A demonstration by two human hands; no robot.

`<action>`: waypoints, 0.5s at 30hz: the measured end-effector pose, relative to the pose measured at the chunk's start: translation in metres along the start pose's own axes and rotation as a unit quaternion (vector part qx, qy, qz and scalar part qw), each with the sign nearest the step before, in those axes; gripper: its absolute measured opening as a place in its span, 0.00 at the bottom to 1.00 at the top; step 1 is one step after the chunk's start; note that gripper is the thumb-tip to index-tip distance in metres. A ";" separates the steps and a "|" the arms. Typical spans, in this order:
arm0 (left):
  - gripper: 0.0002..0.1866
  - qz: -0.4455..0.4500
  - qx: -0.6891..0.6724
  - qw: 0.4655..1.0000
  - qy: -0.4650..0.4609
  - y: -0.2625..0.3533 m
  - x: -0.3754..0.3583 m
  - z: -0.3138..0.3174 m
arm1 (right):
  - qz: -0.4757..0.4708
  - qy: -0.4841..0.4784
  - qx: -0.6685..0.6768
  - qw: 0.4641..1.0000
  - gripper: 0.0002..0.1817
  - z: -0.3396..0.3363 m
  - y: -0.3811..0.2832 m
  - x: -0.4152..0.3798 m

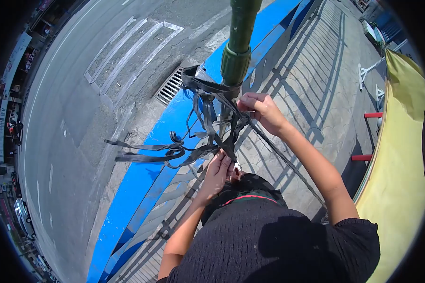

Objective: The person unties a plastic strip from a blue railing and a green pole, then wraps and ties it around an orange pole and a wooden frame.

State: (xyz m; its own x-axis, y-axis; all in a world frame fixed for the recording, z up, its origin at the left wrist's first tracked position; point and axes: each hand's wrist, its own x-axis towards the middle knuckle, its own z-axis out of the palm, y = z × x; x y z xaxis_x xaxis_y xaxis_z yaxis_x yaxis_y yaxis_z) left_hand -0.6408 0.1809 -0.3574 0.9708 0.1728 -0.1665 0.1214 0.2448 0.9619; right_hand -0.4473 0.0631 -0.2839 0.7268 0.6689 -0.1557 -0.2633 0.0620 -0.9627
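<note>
Several black strips (pixel 208 111) wrap a green pole (pixel 238 42). The left hand (pixel 216 173) pinches them low, the right hand (pixel 267 113) higher

Green pole (pixel 242 28), black strips (pixel 212 87) wound around it near ribbed collar (pixel 235 66).

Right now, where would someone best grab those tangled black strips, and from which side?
Probably by the loose ends of the black strips, coming from the left, the road side. They stick out over the blue rail, away from the tangle by the green pole and away from the left hand, so they look easiest to pinch.
</note>
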 end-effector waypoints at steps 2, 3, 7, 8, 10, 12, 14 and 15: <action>0.15 -0.122 -0.060 0.984 -0.118 -0.048 0.031 0.011 | 0.042 -0.150 0.001 0.988 0.22 -0.001 0.027 -0.017; 0.14 -0.143 0.003 0.981 -0.134 -0.051 0.043 0.020 | 0.051 -0.162 0.067 0.983 0.24 0.004 0.033 -0.026; 0.13 -0.143 -0.011 0.977 -0.156 -0.102 0.094 0.037 | 0.076 -0.145 0.097 0.982 0.29 -0.021 0.023 -0.031; 0.12 -0.133 -0.012 0.979 -0.157 -0.099 0.093 0.041 | 0.052 -0.107 0.083 0.989 0.27 -0.022 0.013 -0.032; 0.12 -0.137 -0.049 0.975 -0.166 -0.097 0.095 0.035 | 0.053 -0.142 0.046 0.987 0.26 -0.045 0.014 -0.020; 0.14 -0.067 0.212 0.960 -0.172 -0.106 0.103 0.023 | 0.054 -0.152 0.036 0.986 0.25 -0.054 0.009 -0.006; 0.15 0.043 0.483 0.868 -0.108 -0.074 0.094 0.024 | 0.049 -0.160 0.025 0.986 0.22 -0.036 -0.011 0.003; 0.15 0.106 0.523 0.841 -0.087 -0.069 0.086 0.022 | 0.035 -0.151 0.030 0.987 0.19 -0.019 -0.023 0.004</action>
State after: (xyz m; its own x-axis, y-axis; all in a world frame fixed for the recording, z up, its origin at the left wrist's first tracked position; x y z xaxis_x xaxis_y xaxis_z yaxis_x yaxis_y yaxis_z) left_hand -0.5611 0.1576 -0.4336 0.9981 -0.0575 -0.0212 -0.0303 -0.7630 0.6457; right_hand -0.4262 0.0497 -0.2662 0.4854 0.8632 -0.1389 -0.3487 0.0454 -0.9361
